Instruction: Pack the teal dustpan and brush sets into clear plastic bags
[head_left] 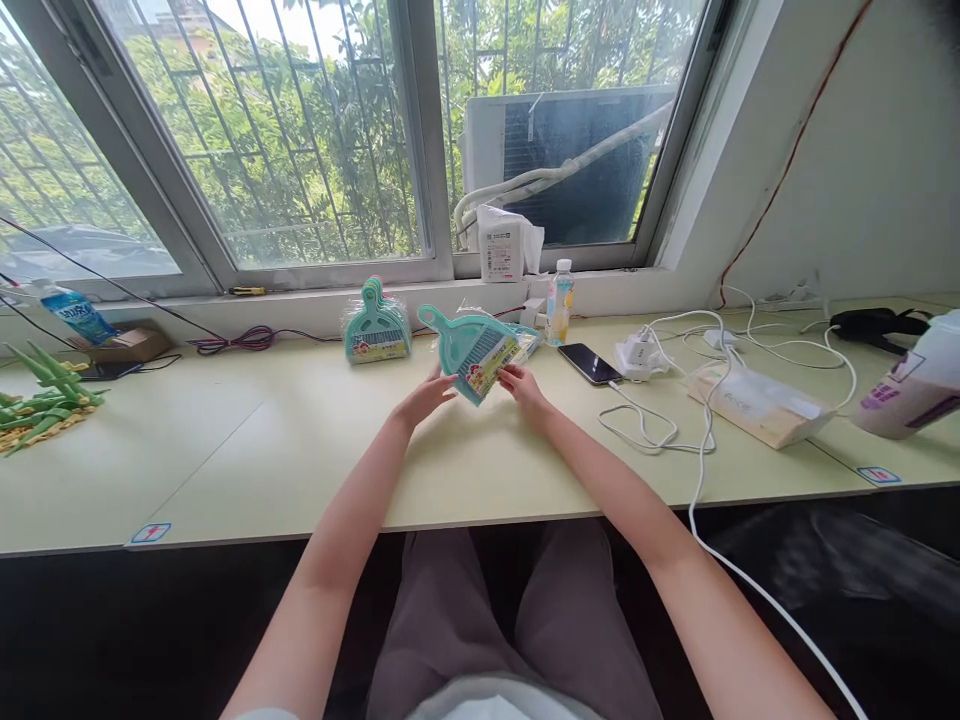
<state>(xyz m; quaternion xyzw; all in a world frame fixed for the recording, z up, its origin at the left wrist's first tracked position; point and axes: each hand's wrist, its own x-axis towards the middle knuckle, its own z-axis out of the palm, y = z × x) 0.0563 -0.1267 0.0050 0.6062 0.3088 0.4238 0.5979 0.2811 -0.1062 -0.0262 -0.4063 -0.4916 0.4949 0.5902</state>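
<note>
A small teal dustpan-and-brush set in clear wrapping [474, 352] is held just above the pale desk [247, 450], its handle pointing up and left. My left hand [426, 397] grips its lower left edge. My right hand [523, 384] pinches its lower right corner by the printed label. A stack of similar teal sets [376, 328] lies on the desk behind and to the left. More wrapped pieces [525, 338] lie just behind the held set.
On the right lie a black phone [590, 363], a white charger with looping cables [641, 352], a tissue pack [757, 402] and a tilted cup [915, 385]. A small bottle [559, 302] stands by the window sill. A green plant piece [41, 400] lies far left.
</note>
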